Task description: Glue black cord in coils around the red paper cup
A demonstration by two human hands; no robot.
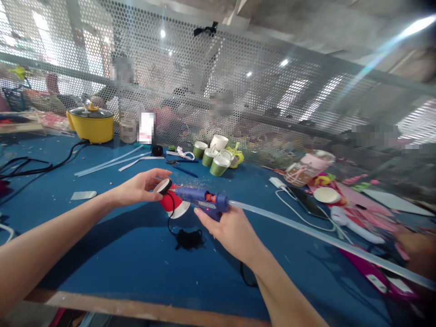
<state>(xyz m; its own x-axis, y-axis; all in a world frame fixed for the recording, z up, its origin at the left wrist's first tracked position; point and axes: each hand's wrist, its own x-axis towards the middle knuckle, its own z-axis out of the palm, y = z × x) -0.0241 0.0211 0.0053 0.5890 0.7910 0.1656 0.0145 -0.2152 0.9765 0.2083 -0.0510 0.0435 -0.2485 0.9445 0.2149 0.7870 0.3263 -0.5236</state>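
Note:
My left hand point(145, 187) grips a red and white paper cup point(173, 203) by its narrow end, which tilts up towards me. Black cord point(169, 187) circles that end, and a strand hangs down to a loose black bundle point(189, 239) on the table. In my right hand point(235, 234) is a blue hot glue gun point(199, 196), its nozzle close to the corded edge of the cup; I cannot tell if they touch. A long translucent glue stick point(289, 219) sticks out of the gun's back, towards the lower right.
Several green and white cups point(220, 165) stand near the perforated metal screen point(265, 113). Pliers point(182, 161), glue sticks point(109, 162) and a yellow electric pot point(93, 127) lie further left. A phone point(308, 202), white cable and pink items crowd the right.

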